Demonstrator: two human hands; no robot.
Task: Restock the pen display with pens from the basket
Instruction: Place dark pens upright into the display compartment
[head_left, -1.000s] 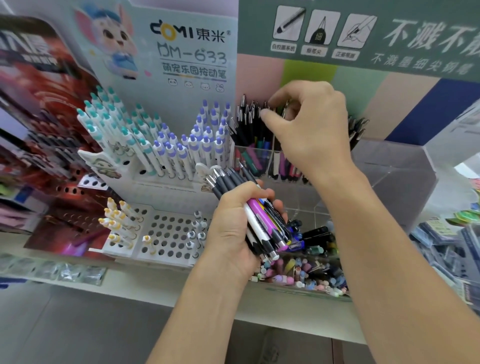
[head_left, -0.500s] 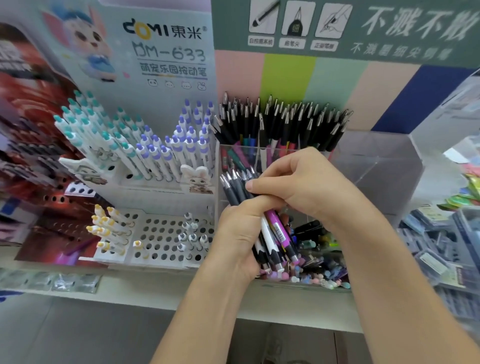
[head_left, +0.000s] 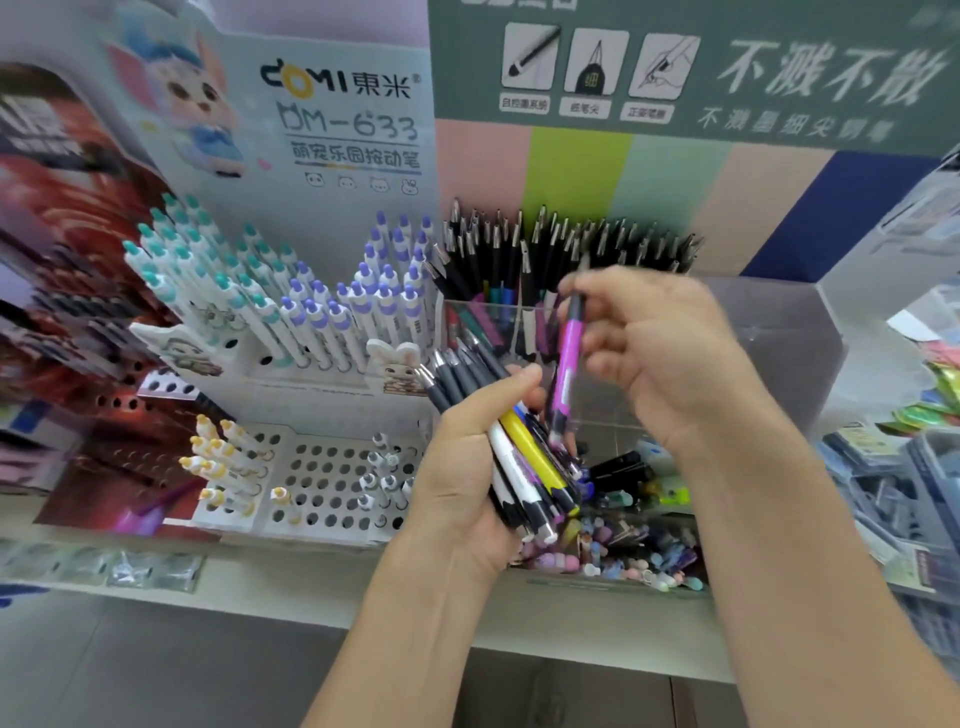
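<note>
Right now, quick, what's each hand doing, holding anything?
Left hand: closed around a bundle of pens.
Right hand: pinching a single purple pen, lifted just above the bundle.

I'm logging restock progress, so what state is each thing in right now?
left hand: grips a bundle of pens.
right hand: pinches a purple pen, lifted out of the bundle.
clear pen bin: packed with upright black pens.
white peg tray: mostly empty holes.
</note>
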